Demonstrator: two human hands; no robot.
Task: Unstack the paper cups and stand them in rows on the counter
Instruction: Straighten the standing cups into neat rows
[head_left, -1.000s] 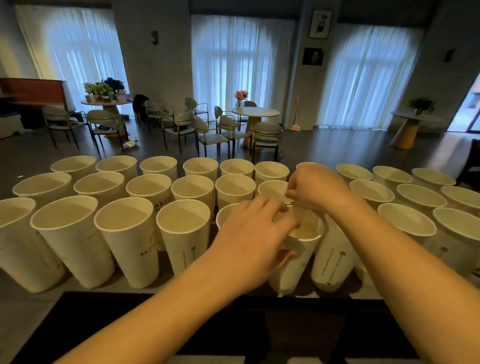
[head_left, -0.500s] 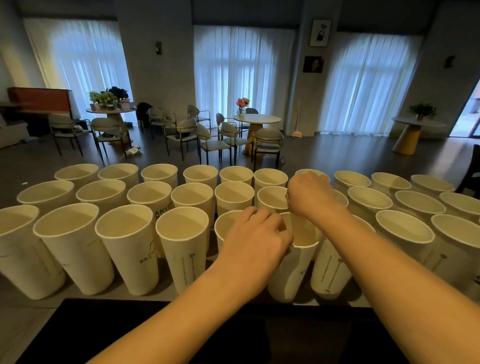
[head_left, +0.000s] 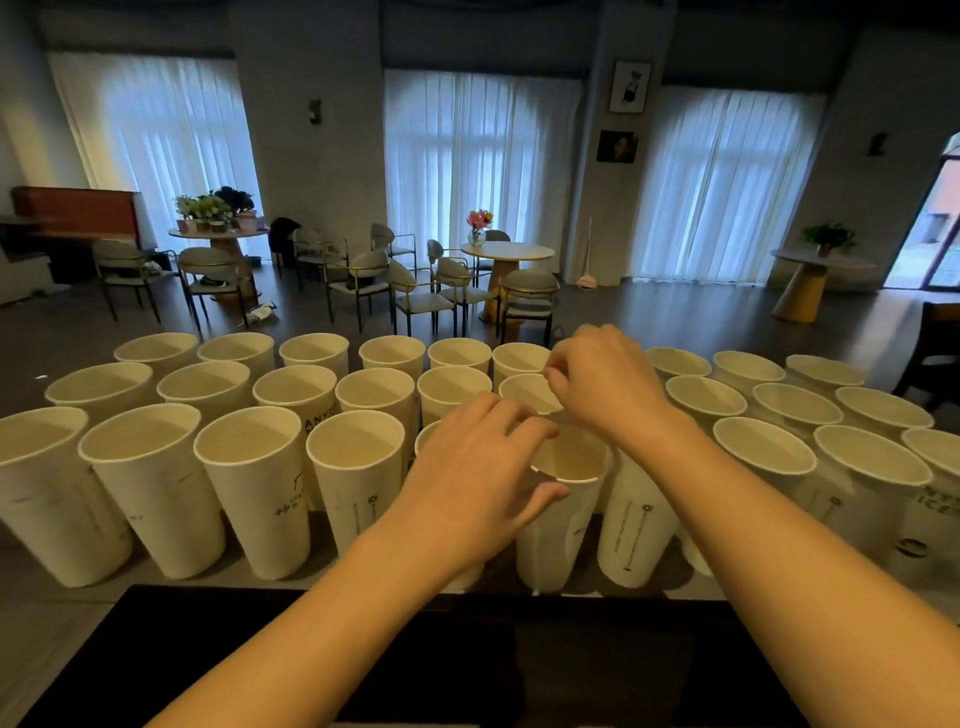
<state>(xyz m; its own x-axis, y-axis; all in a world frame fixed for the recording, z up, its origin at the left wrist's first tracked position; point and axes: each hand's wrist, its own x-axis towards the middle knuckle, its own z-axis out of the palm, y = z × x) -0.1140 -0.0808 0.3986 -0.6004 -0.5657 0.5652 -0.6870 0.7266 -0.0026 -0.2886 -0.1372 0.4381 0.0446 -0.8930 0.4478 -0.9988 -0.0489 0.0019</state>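
1. My left hand (head_left: 475, 480) curls round the front-row cup (head_left: 558, 519), thumb against its wall.
2. My right hand (head_left: 605, 382), fingers bent, hovers over its rim; whether it pinches anything I cannot tell.
3. Paper cups (head_left: 244, 488) stand upright in three rows on the bench (head_left: 47, 623); chairs (head_left: 421, 291) and curtained windows (head_left: 483, 156) lie beyond.

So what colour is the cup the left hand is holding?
White paper cup with small dark print, in the head view; left hand grips it.

Single head cam, worn, looks fwd and down from just behind the counter (head_left: 62, 603), close over it; café room well beyond the counter.
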